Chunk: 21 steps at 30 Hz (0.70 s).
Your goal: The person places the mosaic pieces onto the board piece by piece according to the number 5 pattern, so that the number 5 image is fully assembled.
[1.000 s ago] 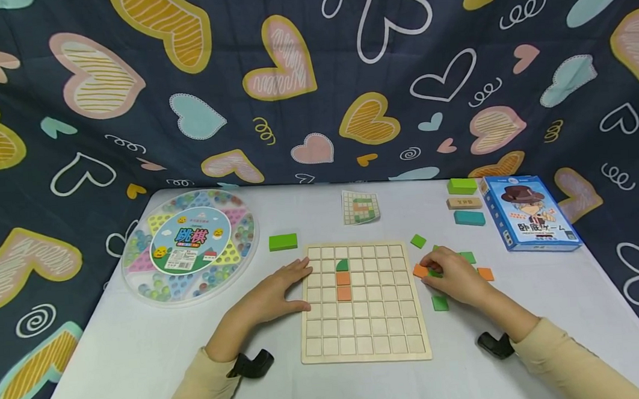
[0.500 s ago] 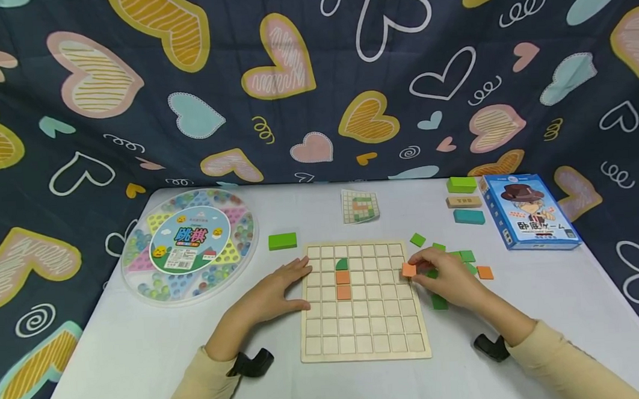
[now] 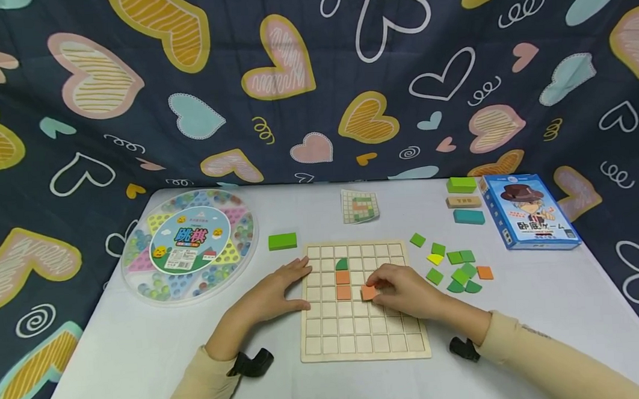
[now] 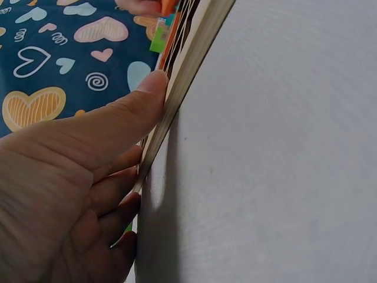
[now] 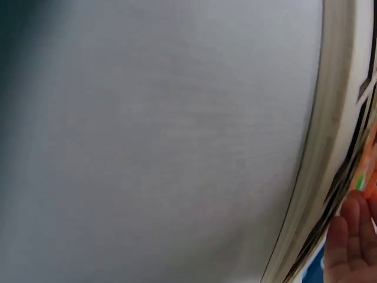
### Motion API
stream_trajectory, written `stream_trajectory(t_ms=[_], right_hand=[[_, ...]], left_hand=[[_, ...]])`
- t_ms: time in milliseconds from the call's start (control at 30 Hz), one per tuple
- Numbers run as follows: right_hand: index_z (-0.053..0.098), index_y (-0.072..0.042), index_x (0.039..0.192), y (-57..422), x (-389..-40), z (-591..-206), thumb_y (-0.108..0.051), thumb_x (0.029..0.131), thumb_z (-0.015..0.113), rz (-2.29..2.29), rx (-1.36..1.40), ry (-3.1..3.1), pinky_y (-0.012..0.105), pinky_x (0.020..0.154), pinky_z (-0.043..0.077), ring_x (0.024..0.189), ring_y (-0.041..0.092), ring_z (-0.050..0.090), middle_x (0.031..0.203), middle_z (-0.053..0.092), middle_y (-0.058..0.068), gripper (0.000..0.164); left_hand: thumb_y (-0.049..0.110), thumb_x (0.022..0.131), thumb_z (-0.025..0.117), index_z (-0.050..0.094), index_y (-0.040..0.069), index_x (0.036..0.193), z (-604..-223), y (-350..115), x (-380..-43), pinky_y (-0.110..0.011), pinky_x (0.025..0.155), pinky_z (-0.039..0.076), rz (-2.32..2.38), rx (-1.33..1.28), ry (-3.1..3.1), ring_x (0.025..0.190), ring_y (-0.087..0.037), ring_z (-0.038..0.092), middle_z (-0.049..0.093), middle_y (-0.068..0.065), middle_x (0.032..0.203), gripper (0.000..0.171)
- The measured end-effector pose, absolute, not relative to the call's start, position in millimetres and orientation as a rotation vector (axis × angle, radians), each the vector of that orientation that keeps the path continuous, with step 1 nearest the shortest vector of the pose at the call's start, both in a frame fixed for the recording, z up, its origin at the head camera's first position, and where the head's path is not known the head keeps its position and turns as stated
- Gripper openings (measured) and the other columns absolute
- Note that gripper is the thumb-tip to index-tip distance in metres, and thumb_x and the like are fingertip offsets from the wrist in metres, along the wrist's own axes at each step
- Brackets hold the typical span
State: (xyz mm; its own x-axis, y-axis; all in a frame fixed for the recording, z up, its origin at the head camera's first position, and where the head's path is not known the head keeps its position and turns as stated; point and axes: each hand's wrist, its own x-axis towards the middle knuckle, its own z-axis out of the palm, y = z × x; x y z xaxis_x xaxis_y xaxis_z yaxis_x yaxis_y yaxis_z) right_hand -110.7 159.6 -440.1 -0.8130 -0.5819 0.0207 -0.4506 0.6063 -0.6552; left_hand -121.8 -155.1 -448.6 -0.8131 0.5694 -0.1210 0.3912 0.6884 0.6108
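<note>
A square wooden grid board [image 3: 363, 345] lies in the middle of the head view. One green quarter-round tile [image 3: 342, 264] and two orange square tiles [image 3: 343, 285] fill a column of its cells. My left hand [image 3: 270, 293] rests along the board's left edge, fingers spread; the left wrist view has the thumb and fingers of this hand [image 4: 82, 147] against the wooden edge. Over the board, right of that column, my right hand [image 3: 416, 292] pinches another orange square tile [image 3: 368, 293]. Only fingers of the right hand [image 5: 356, 239] enter the right wrist view.
Loose green tiles [image 3: 434, 276], a yellow one [image 3: 434, 258] and an orange one [image 3: 485, 273] lie right of the board. Behind it is a pattern card [image 3: 360, 206]. A round marble game [image 3: 190, 242], small blocks [image 3: 469, 217] and a blue box [image 3: 531, 212] stand farther out.
My right hand has picked up the orange tile from the loose pieces and carried it left over the board. The left hand has stayed at the board's edge.
</note>
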Motion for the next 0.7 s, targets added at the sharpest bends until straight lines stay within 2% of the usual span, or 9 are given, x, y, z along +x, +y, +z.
stream_trajectory(t_ms=[167,433,700], right_hand=[[0.066,-0.012,0.104,146.9,-114.2,-442.0,-0.017,0.083,0.072,-0.895,-0.925,2.665,0.024,0.077,0.053,0.087,0.008,0.058,0.100,0.063,-0.005,0.022],[0.066,-0.012,0.105,136.9,-116.3,-441.5,-0.020,0.083,0.073,-0.805,-0.942,2.690,0.031,0.085,0.053,0.095,0.012,0.060,0.102,0.062,-0.004,0.024],[0.063,-0.011,0.116,146.6,-114.4,-438.8,-0.025,0.082,0.074,-0.881,-0.904,2.653,0.032,0.089,0.052,0.102,0.014,0.060,0.111,0.062,-0.003,0.038]], left_hand=[[0.038,0.079,0.074,0.042,0.006,0.143,-449.5,-154.5,-121.6,-0.047,0.118,0.022,0.841,0.753,2.603,0.144,-0.026,0.023,0.027,-0.006,0.156,0.078],[0.038,0.080,0.074,0.043,0.007,0.143,-450.8,-156.7,-120.2,-0.049,0.117,0.024,0.852,0.760,2.612,0.144,-0.028,0.024,0.027,-0.006,0.156,0.077],[0.038,0.080,0.074,0.042,0.006,0.143,-450.1,-156.5,-120.8,-0.048,0.117,0.023,0.855,0.775,2.608,0.144,-0.027,0.024,0.027,-0.006,0.156,0.077]])
